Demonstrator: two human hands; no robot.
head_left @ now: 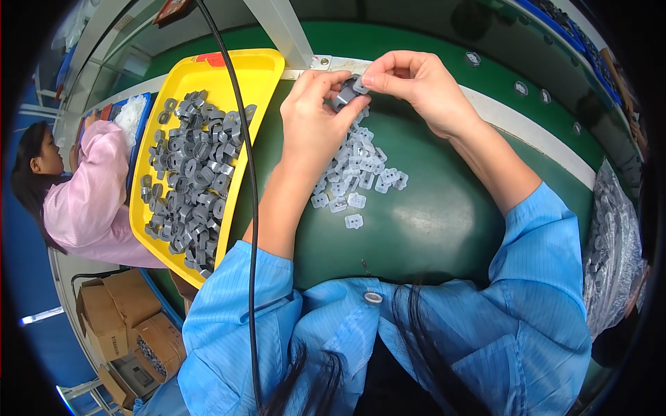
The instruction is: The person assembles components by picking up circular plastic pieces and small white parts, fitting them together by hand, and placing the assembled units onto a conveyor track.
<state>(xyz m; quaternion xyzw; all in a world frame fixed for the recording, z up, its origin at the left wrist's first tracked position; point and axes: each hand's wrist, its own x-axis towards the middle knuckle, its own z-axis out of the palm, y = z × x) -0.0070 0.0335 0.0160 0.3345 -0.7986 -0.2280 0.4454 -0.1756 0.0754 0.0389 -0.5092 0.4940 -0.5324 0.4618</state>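
Note:
Near the far edge of the green table, my left hand (317,114) is closed around a dark grey plastic part (343,96). My right hand (415,87) pinches a small translucent plastic piece (360,86) against the top of that part; my fingertips hide some of it. Just below my hands lies a loose pile of similar flat translucent pieces (362,160), each with small holes. To the left, a yellow tray (267,66) holds a heap of dark grey plastic parts (191,180).
A black cable (251,208) hangs down across the tray's right side. A pale metal post (281,31) rises at the far edge. A clear bag of parts (610,256) is at right, cardboard boxes (114,312) at lower left. Another person in pink (87,197) sits at left.

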